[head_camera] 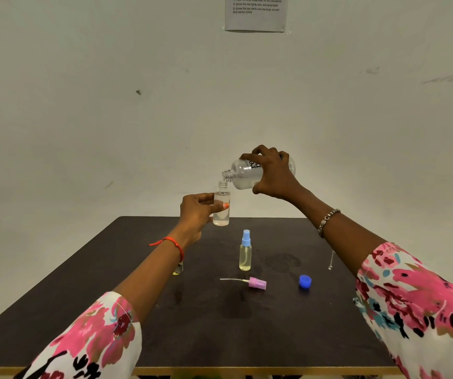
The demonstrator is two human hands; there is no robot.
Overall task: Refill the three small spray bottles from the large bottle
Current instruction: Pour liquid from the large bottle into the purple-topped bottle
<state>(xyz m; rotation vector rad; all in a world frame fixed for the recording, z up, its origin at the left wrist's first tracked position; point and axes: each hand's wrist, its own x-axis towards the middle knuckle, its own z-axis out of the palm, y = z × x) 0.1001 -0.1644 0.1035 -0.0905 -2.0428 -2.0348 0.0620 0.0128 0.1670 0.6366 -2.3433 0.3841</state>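
Note:
My right hand point(273, 173) grips the large clear bottle point(243, 173), tipped on its side with its open neck just above the mouth of a small open spray bottle point(221, 205). My left hand point(196, 212) holds that small bottle upright in the air above the table's far edge; it is partly full of clear liquid. A second small spray bottle point(245, 251) with a blue sprayer stands capped on the table. A pink sprayer head point(256, 283) with its tube lies flat in front of it. A third small bottle point(177, 269) is mostly hidden behind my left wrist.
A blue cap point(305, 281) lies on the dark table point(247, 337) to the right. Wet marks show near the table's middle. A thin chain point(331, 259) lies at the right. A printed sheet point(256, 12) hangs on the wall behind.

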